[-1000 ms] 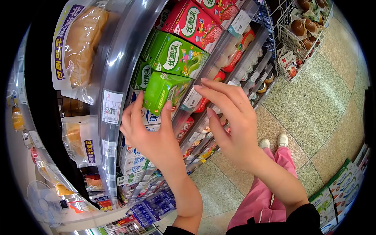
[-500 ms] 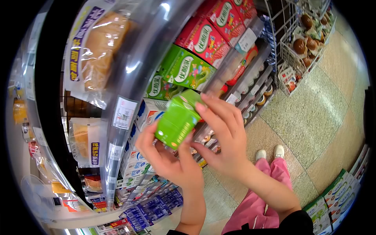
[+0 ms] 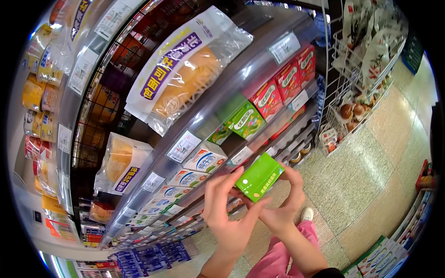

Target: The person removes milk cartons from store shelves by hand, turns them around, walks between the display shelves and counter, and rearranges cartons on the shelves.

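Note:
A small green carton (image 3: 259, 176) is held up in front of the shelf, tilted, between both hands. My left hand (image 3: 230, 208) grips its left and lower side with thumb and fingers. My right hand (image 3: 283, 199) has its fingers on the carton's right side, and its lower part is behind the carton and my left thumb. Behind, another green carton (image 3: 245, 121) stands on the shelf beside red cartons (image 3: 267, 98), with a dark gap near it. White milk cartons (image 3: 205, 160) line the same shelf to the left.
Bagged bread (image 3: 185, 83) lies on the shelf above, with a smaller bread bag (image 3: 121, 162) to its left. A wire basket (image 3: 345, 113) of brown eggs stands at the right. Green and white boxes (image 3: 378, 259) are at the lower right, above the tiled floor (image 3: 343, 185).
The green carton has come off the shelf toward me, and my right hand has closed onto it beside my left. The view has shifted, showing more of the upper shelves.

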### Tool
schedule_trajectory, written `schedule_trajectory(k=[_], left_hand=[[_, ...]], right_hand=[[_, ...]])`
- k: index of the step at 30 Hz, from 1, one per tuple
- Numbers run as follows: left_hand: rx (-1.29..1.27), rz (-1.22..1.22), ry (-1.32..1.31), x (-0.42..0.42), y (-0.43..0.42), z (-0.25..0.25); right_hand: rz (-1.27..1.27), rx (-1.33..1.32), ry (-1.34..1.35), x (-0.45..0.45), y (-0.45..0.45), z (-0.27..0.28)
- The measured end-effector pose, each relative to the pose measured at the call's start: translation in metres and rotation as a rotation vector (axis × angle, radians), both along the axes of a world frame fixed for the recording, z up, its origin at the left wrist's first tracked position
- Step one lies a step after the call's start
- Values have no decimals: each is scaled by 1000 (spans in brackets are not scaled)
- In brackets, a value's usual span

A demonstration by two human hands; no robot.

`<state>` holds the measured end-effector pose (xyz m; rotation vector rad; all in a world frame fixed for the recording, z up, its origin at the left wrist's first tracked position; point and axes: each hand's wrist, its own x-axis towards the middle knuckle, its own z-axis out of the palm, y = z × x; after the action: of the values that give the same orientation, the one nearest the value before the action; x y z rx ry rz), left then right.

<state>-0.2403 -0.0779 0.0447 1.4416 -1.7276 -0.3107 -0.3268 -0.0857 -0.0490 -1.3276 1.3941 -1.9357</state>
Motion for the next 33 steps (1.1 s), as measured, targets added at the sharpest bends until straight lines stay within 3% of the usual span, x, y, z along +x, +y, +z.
schedule_trajectory(k=[7, 10, 14, 18, 25, 33], left_hand=[[228, -64, 95, 21, -10, -10], [274, -224, 323, 22, -10, -23], [289, -303, 472, 18, -8, -30], [114, -132, 211, 28, -1, -24], [-25, 0, 349, 23, 7, -11], [-40, -143, 426, -15, -28, 28]], right_hand=[[71, 224, -225, -29, 12, 11], [107, 269, -142, -40, 18, 11], [205, 101, 58, -51, 18, 8], [277, 120, 54, -58, 17, 10], [-30, -407, 42, -76, -72, 77], [-125, -462, 22, -80, -153, 149]])
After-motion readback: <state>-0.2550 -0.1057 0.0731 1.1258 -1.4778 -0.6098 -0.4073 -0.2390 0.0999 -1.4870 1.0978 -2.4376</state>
